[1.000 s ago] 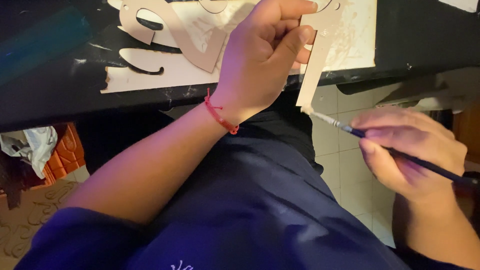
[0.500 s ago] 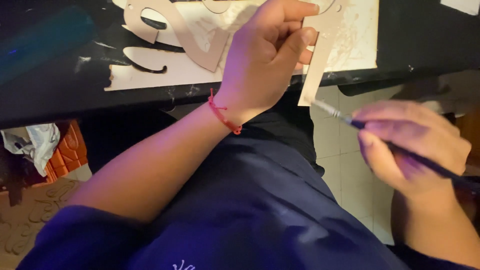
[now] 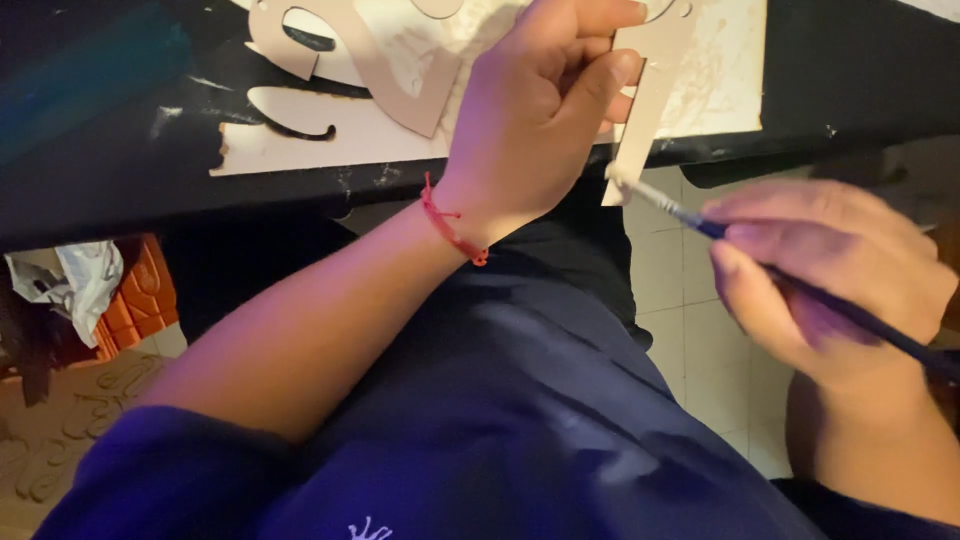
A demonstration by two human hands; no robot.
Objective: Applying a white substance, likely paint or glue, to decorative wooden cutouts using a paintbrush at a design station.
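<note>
Head view: left hand (image 3: pixel 540 120) pinches a pale cutout strip (image 3: pixel 645 110) hanging toward six o'clock; right hand (image 3: pixel 830 275) fingers grip a paintbrush (image 3: pixel 700 222), bristles toward ten o'clock at the strip's lower end.

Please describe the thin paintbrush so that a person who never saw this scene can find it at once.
Start at the black table along the top, then go down to the right hand over the tiled floor. The paintbrush runs through its fingers, pale tip touching the lower end of the pale cutout strip. It is the only dark, slender stick here.

Left hand (image 3: pixel 540 110) raised, forearm angled up across the lap, fingers curled, thumb pressed forward in a pinch. Right hand (image 3: pixel 830 275) lower right, fingers closed in a pen grip.
</note>
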